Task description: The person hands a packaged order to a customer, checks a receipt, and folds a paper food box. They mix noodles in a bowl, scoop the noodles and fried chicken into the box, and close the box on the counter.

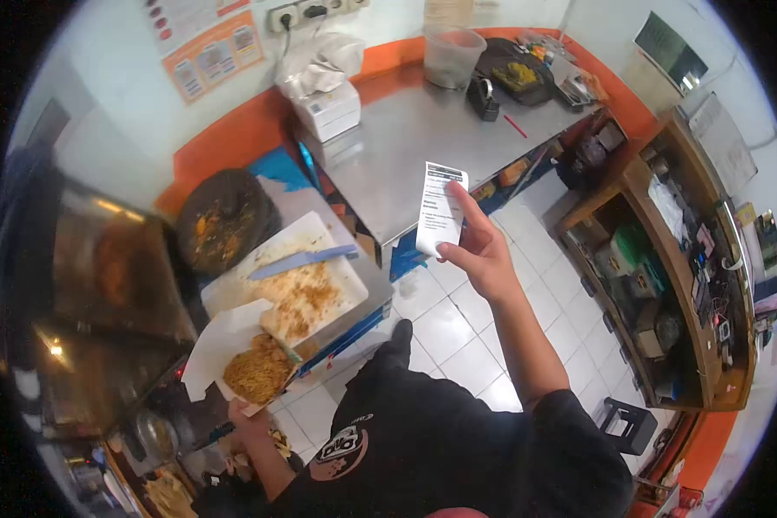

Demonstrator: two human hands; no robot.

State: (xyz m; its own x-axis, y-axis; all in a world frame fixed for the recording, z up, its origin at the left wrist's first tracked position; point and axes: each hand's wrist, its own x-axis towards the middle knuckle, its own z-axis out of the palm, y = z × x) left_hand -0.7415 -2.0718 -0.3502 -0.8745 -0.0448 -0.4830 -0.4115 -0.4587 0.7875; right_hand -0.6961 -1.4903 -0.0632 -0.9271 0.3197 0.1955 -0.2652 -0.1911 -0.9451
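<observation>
My right hand (pixel 479 250) pinches a printed paper receipt (pixel 440 211) between thumb and fingers, held up in front of the steel counter. At lower left, my left hand (pixel 249 420) grips the near edge of an open paper food box (pixel 205 354), its white flaps folded out. Brown food (pixel 257 371), which looks like noodles or rice, fills the box. Right behind it lies a white cutting board (pixel 319 229) covered in brown crumbs. A knife (pixel 302 260) with a bluish look rests across the board. My left fingers are partly hidden under the box.
A dark stone mortar (pixel 224 220) with food scraps sits beyond the board. On the steel counter (pixel 388 129) stand a white label printer (pixel 328 110), a clear bucket (pixel 453 59), a tape dispenser (pixel 483 99) and a red pen (pixel 515 127). A wooden cabinet (pixel 678 259) stands at right.
</observation>
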